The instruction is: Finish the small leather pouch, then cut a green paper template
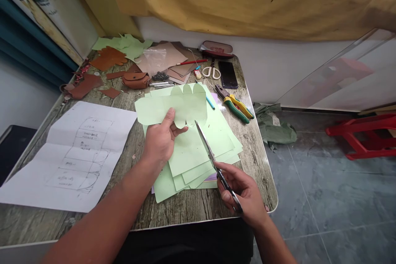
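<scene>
A light green paper cutout (pixel 188 107) with rounded tabs along its upper and lower edges is pinched in my left hand (pixel 161 138), thumb on top and fingers beneath. My right hand (pixel 241 192) is wrapped around the handles of long scissors (pixel 213 159). Their tip points up-left and meets the lower edge of the cutout by the last rounded tab. Whether the blades are parted is hard to see. Under both lies a stack of green paper sheets (pixel 201 152), with a little purple paper showing at its edges.
A sheet with a pencil drawing (pixel 93 152) lies at left. Toward the back are a brown leather pouch (pixel 135 79), leather scraps (pixel 108 58), white-handled scissors (pixel 212 72), a phone (pixel 228 74) and pliers (pixel 235 105). A red stool (pixel 365 136) stands on the floor at right.
</scene>
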`<act>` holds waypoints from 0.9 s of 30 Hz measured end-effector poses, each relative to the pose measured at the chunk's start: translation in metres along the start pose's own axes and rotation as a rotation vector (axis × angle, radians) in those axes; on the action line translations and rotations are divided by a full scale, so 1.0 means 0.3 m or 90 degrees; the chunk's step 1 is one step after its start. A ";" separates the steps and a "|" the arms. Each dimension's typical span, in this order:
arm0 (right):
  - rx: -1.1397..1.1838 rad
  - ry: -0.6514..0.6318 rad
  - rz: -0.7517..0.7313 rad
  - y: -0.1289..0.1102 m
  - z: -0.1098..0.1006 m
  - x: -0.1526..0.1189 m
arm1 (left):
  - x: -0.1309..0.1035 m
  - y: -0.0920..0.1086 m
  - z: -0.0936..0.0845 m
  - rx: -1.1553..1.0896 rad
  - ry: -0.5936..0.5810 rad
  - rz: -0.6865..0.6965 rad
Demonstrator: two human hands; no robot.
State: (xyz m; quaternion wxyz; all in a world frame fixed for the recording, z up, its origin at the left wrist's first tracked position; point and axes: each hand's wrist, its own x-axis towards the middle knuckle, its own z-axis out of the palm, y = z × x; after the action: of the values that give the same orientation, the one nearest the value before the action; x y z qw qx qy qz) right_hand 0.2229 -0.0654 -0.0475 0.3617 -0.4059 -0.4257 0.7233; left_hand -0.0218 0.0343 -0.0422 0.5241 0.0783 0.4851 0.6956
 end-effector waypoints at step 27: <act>0.024 -0.029 -0.016 -0.009 0.006 0.005 | 0.000 -0.002 0.004 -0.013 -0.001 0.005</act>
State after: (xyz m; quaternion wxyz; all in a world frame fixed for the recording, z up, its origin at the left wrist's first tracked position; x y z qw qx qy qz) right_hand 0.2212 -0.0637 -0.0449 0.3685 -0.3770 -0.4253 0.7357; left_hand -0.0207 0.0350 -0.0421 0.5224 0.0757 0.4773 0.7026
